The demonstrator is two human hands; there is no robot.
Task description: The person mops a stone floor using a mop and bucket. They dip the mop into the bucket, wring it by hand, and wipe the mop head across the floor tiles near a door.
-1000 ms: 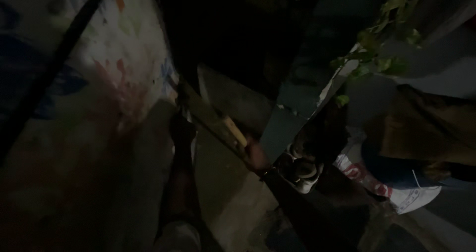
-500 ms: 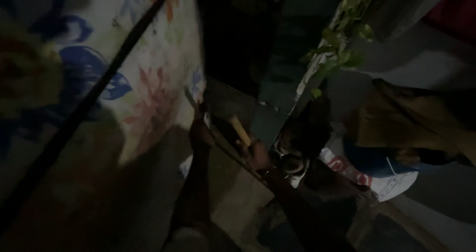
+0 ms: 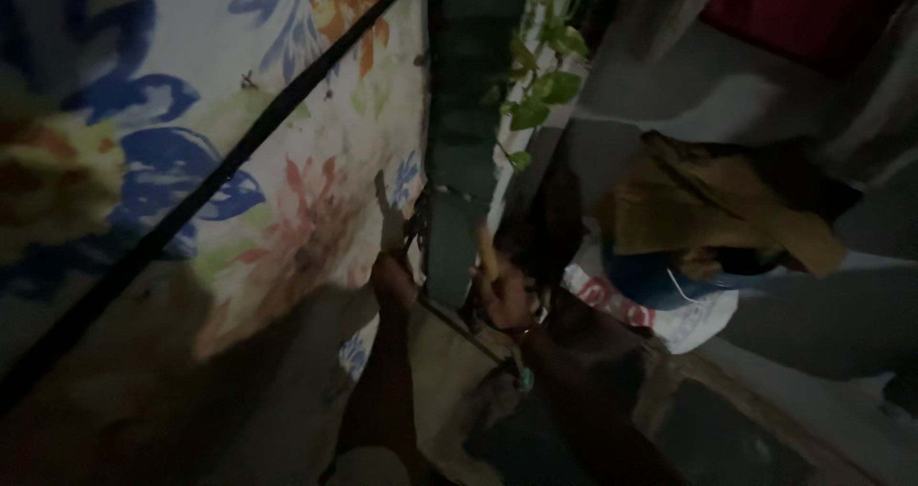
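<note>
The scene is very dark. My left hand [image 3: 392, 278] is raised against the right edge of a floral cloth [image 3: 287, 113] with blue, red and orange flowers, its fingers close together; what they pinch is too dim to tell. My right hand [image 3: 507, 300] is closed on a tool with a pale wooden handle [image 3: 486, 249] that points upward, just right of a dark green upright post [image 3: 461, 113]. The tool's head is hidden in shadow. Both forearms reach up from the bottom of the head view.
A dark pole [image 3: 239, 151] runs diagonally across the cloth. Green vine leaves [image 3: 545, 86] hang by the post. To the right lie a brownish garment [image 3: 708, 209], a white printed sack [image 3: 674, 319] and a red surface [image 3: 803, 8]. Grey wall stands behind.
The view has swung left and up, showing more of the floral cloth. The wooden-handled tool went from slanting left to pointing upward, and both hands moved closer to the green post.
</note>
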